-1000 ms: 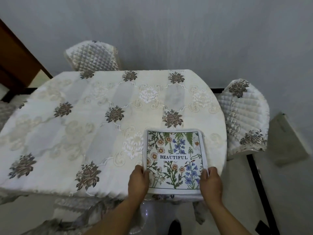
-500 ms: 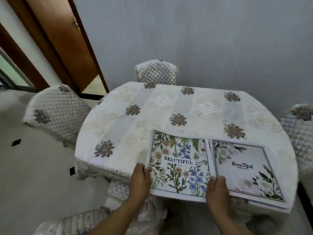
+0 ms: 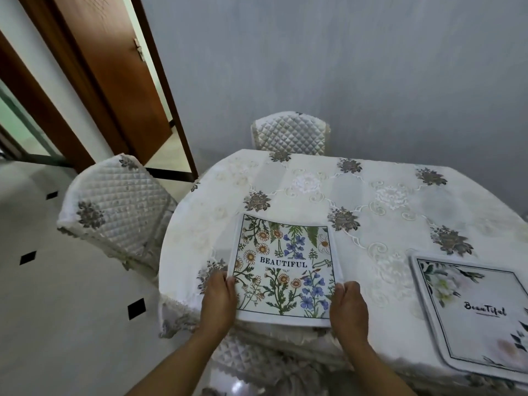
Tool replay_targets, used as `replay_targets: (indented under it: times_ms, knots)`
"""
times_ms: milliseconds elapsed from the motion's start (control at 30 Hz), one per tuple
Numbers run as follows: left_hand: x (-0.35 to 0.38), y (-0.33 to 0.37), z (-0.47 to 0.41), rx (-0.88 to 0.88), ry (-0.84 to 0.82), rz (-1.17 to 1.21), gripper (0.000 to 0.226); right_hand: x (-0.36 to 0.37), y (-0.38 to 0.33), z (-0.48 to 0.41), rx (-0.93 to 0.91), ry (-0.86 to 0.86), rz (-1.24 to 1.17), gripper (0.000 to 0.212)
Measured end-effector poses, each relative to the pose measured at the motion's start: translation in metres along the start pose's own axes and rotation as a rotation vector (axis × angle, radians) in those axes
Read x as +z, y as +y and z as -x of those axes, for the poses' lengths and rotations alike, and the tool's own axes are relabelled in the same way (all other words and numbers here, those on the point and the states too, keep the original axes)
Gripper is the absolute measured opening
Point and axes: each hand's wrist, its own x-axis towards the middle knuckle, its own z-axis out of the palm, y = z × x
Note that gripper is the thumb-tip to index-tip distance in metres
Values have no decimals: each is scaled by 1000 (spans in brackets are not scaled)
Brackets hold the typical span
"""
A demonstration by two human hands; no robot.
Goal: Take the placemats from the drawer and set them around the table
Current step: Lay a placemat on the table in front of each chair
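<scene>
A stack of floral placemats (image 3: 285, 270), the top one printed with wildflowers and the word BEAUTIFUL, sits over the near left part of the table (image 3: 371, 201). My left hand (image 3: 218, 301) grips its near left corner and my right hand (image 3: 348, 310) grips its near right corner. A second placemat (image 3: 474, 315), pale with white flowers and script lettering, lies flat on the table at the near right, apart from both hands. How many mats are in the held stack cannot be told.
An embroidered white cloth covers the table. Quilted covered chairs stand at the left (image 3: 114, 207), at the far side (image 3: 290, 134) and just below my hands (image 3: 257, 358). A brown door (image 3: 108, 75) stands open at the back left.
One pale placemat has been left on the table at the right. Both hands carried the flowered stack to the left, and my view swung left along the table.
</scene>
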Motion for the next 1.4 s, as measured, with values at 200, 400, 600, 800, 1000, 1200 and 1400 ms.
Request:
replay_targets:
  times_ms: [200, 400, 600, 800, 1000, 1200, 1400]
  knots:
    - [62, -43, -59, 34, 12, -92, 27, 66, 36, -48, 10, -73, 118, 27]
    - [88, -84, -55, -30, -56, -262, 9, 95, 66, -39, -31, -96, 395, 20]
    - [117, -74, -29, 287, -266, -335, 58, 145, 26, -11, -435, -147, 483, 56]
    - [125, -81, -38, 487, -447, -509, 59, 176, 21, -4, -493, -366, 604, 61]
    - [97, -114, -61, 463, -503, -512, 64, 111, 75, -19, -285, -338, 658, 68]
    - [117, -70, -122, 456, -590, -476, 65, 139, 20, -73, -389, -429, 681, 67]
    - [176, -34, -199, 473, -582, -575, 63, 220, -46, -160, -503, -543, 678, 62]
